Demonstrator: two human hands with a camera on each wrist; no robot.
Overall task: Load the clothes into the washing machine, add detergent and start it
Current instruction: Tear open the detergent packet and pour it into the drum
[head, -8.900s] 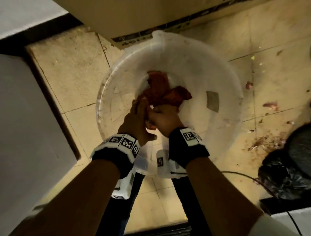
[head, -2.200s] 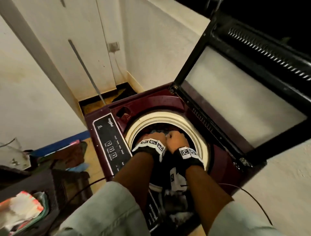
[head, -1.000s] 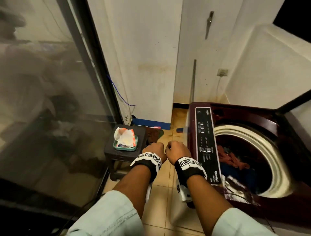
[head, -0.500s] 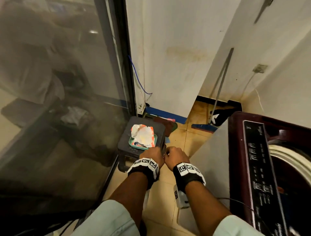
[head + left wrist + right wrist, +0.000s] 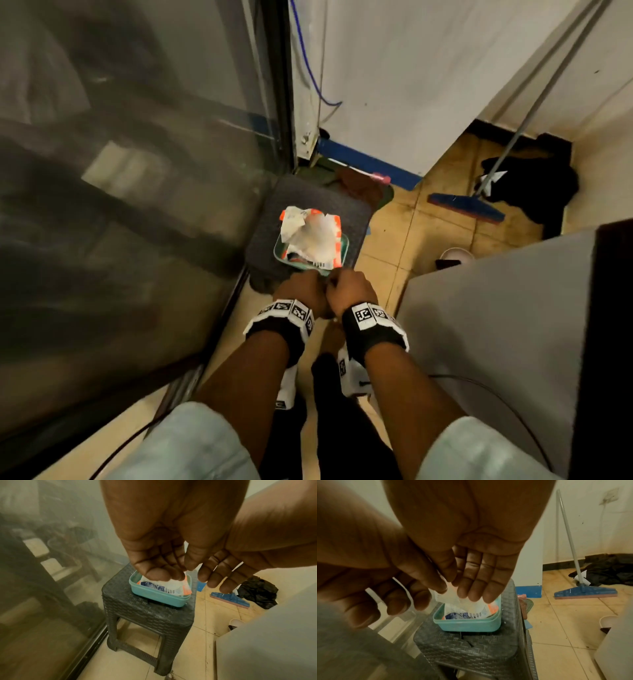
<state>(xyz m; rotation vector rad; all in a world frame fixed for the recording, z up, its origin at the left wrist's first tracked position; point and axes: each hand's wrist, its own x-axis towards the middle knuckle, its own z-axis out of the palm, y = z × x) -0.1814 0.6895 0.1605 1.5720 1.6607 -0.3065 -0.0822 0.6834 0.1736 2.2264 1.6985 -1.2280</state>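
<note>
Both hands, the left hand [image 5: 164, 555] and right hand [image 5: 471, 566], pinch the crumpled white-and-orange detergent sachet [image 5: 310, 236] sitting in a teal plastic tub [image 5: 154, 596] on the dark woven-plastic stool [image 5: 147, 615], likely to lift it for the washer.

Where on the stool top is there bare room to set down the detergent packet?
The stool has a bare strip in front of the teal tub and a narrower one toward the glass panel. The tub holds the packet, with both hands crowding above.
</note>
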